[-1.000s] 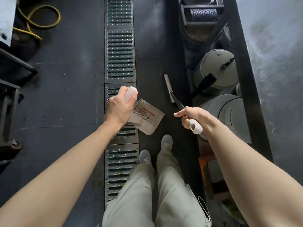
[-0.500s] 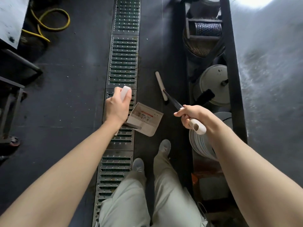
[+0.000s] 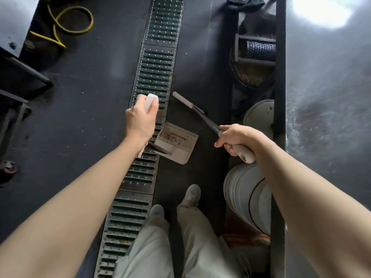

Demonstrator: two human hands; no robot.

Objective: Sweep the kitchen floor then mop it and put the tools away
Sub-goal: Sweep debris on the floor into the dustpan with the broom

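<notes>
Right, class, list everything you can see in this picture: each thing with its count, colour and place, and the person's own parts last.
dustpan: one, pale grey, low over the dark floor beside the drain, its white handle gripped by the left hand.
broom: one, dark shaft with a white head, right of the drain, held by the right hand.
drain grate: one run of metal panels, greenish slots, along the middle of the floor.
hose: one, yellow, looped on the floor at top left.
bucket: one, white, under the counter at right.
counter: one, steel grey, right edge.
left hand: one, grips the dustpan handle.
right hand: one, grips the broom handle.
shoes: two, grey, bottom centre.
</notes>
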